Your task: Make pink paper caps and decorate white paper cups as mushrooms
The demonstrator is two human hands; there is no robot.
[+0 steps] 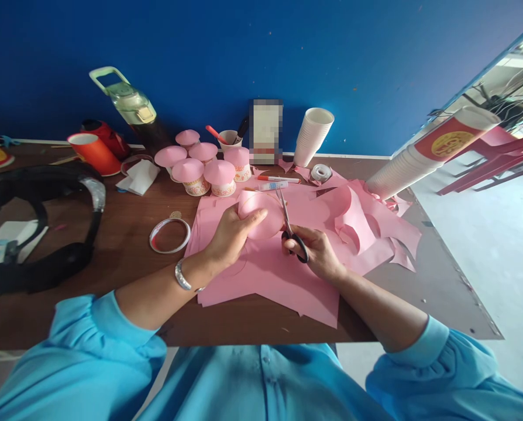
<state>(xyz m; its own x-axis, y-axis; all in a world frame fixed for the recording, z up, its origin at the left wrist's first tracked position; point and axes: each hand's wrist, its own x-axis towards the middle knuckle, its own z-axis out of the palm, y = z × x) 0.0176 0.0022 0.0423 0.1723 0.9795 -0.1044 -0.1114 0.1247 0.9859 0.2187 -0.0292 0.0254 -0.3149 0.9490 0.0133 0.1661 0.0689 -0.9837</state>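
Between the thumb and fingers of my left hand (233, 234) is a round pink paper disc (268, 219), raised over the sheets. My right hand (316, 251) grips black-handled scissors (286, 216), fingers through the loops. Their blades point away from me along the disc's right edge; I cannot tell whether they touch it. Pink paper sheets (270, 280) lie beneath both hands, with a faint circle outline near my left wrist. Cut scraps (367, 228) curl up to the right. Beyond my left hand stand several patterned paper cups with pink cone tops (220, 172).
A tape roll (170, 235) lies left of the paper, with a black headset-like strap (37, 280) farther left. At the back are a bottle (132, 105), a pen cup (230, 140), a phone-like object (265, 131) and a white cup stack (313, 134). Another long cup stack (402, 169) leans at right.
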